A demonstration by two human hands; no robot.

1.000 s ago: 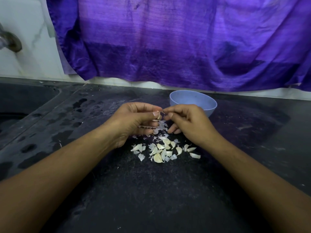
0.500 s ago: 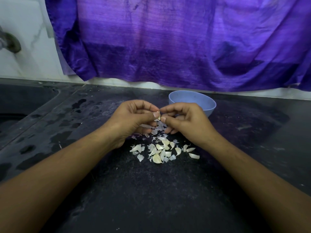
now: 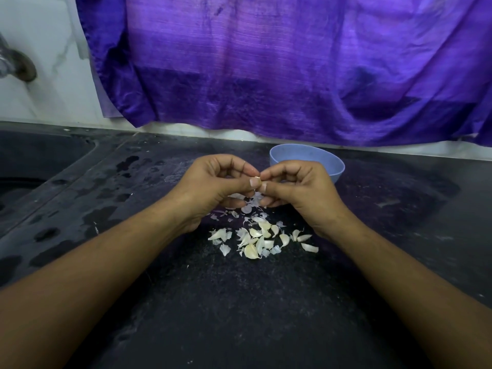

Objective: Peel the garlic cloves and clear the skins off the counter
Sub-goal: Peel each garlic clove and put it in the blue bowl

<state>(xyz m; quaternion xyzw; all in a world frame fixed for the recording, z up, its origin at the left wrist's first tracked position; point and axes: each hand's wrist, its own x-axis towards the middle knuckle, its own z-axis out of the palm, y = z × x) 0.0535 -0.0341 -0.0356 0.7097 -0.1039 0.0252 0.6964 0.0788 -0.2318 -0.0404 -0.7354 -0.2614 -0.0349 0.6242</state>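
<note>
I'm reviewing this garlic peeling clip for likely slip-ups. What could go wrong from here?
1. The small clove pinched between the left hand and right hand could slip into the pile beneath, a mix of cloves and peel, and get lost.
2. Loose skins might stick to the wet patches on the counter when swept.
3. The blue bowl sits just behind the right hand and could be nudged.

counter (image 3: 239, 315) front edge: bare, open to reach | centre: heap of garlic cloves and skins (image 3: 259, 239) | above heap: left hand (image 3: 213, 187) and right hand (image 3: 298, 190) pinching one clove (image 3: 257, 178), forearms flanking the heap | behind right hand: blue bowl (image 3: 336, 171) | back edge: purple cloth (image 3: 266, 75) hanging low | left edge: sink (image 3: 32, 161) recess | right side: open
</note>
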